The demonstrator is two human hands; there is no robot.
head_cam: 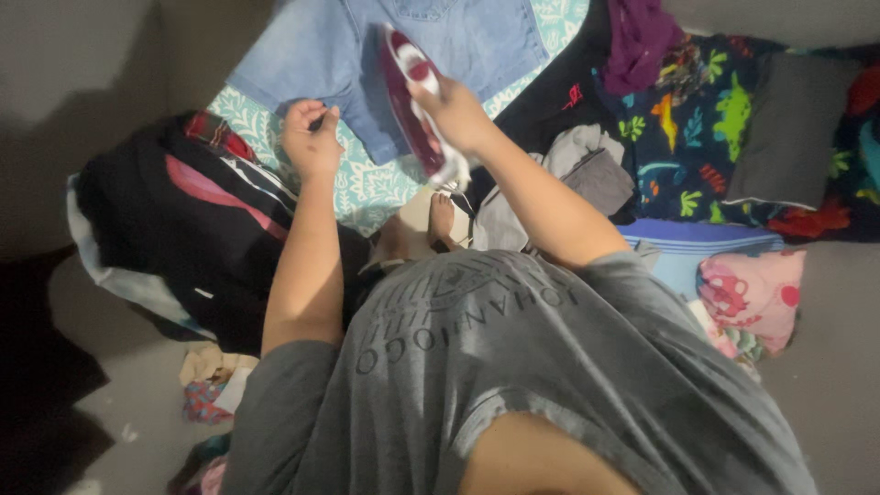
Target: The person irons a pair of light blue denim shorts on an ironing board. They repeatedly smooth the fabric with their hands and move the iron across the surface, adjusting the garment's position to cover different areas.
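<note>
We are looking down over our grey T-shirt at a grey floor that is lying crowded with laundry, and the largest thing spreading on it is a dark blanket printed with bright dinosaurs, reaching across the right side. On the left a dark heap of clothes with pink and red stripes is piling up against the edge of a teal cloth with a white leaf pattern, which is lying flat in the middle. A pair of light blue denim shorts is resting spread out on that teal cloth, at the top of the view. A grey cushion is sitting on the dinosaur blanket, a pink printed garment is lying near our right side, and a purple garment is bunching at the top edge. Our right hand is gripping the handle of a dark red and white iron, fingers wrapped shut around it, and the iron is tilting on its side just above the lower hem of the shorts. Our left hand is closing into a loose fist beside the shorts' left leg, pinching the hem as far as we can tell. Our bare foot is showing below the iron.
</note>
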